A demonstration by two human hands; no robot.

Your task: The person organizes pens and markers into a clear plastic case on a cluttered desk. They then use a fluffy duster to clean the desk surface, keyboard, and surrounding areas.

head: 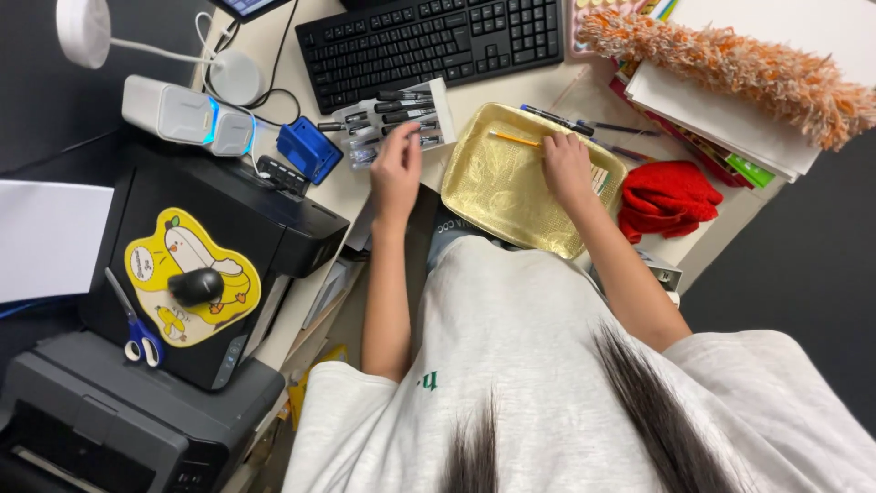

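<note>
Looking down on a cluttered pale desk [497,82], with dark floor lying to either side. Reaching out with the left hand [397,173] to a clear box of black pens [401,114], the fingertips touching its near edge; seeing only the back of this hand, so not being able to tell whether the fingers are curling round anything. Resting the right hand [566,169] flat and open on a gold tray [497,192], palm down and gripping nothing. Keeping an orange pencil [516,139] inside the tray, just left of the right fingertips and close to the tray's far rim. Seeing a few dark pens [557,119] lying across that far rim, just beyond the right hand.

Facing a black keyboard [429,36] beyond both hands, past the pen box. Passing a crumpled red cloth [669,196] just to the right of the right hand, off the tray, and a fluffy orange duster [730,64] lying on stacked papers farther out on that side. Noting a small blue block [308,148] left of the left hand, with a white speaker [187,114] farther left again. Finding a black printer [274,228] nearer the body, on the left arm's side, carrying a yellow cartoon sticker [160,265], a black mouse [194,287] and blue-handled scissors [132,324].
</note>
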